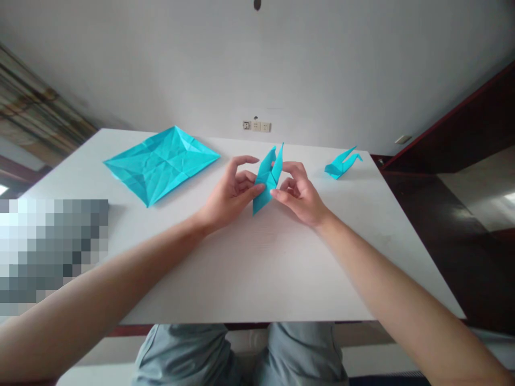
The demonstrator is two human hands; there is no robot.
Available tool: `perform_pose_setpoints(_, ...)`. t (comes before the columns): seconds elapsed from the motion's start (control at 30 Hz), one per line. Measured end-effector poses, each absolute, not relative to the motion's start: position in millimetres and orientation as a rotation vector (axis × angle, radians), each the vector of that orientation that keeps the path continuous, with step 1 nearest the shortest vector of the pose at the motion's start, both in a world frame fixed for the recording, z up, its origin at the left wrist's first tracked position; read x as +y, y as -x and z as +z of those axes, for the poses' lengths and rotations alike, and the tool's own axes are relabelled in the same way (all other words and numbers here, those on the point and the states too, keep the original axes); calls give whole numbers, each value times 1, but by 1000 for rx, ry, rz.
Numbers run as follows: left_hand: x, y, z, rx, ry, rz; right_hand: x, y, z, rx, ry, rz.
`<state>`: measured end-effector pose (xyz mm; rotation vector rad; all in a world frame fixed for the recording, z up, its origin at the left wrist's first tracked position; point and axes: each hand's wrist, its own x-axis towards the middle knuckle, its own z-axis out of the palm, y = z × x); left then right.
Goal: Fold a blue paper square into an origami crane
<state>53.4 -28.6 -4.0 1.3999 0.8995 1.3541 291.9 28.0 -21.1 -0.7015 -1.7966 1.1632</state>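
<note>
A turquoise folded paper [263, 198], narrow and pointed with two upright spikes, is held over the middle of the white table. My left hand [232, 193] pinches its left side, thumb on the near face and index finger curved out above. On the other side, my right hand [301, 193] grips it with thumb in front and fingers curled behind. The fingertips behind the paper are partly hidden. To the right stands a finished-looking paper crane [340, 165] of the same colour, apart from my hands.
A creased turquoise sheet [164, 161] lies spread on the left of the white table [257, 284]. Wall sockets [256, 126] sit behind the far edge. A pixelated patch covers the left side. A patterned curtain [40, 102] hangs at far left.
</note>
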Motion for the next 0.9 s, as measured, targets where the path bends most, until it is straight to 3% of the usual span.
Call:
perform_pose_setpoints(0.37,-30,-52,-8,1057,-1510,1396,27,-293,-13,-1996,706,946)
perform_pose_setpoints(0.6,-30,-48,2,1280,-1763,1353,25,-288,-12,-1900,668,1159)
perform_pose_setpoints(0.9,-40,-53,15,1068,-1546,1128,29,-287,-4,-1562,574,1355)
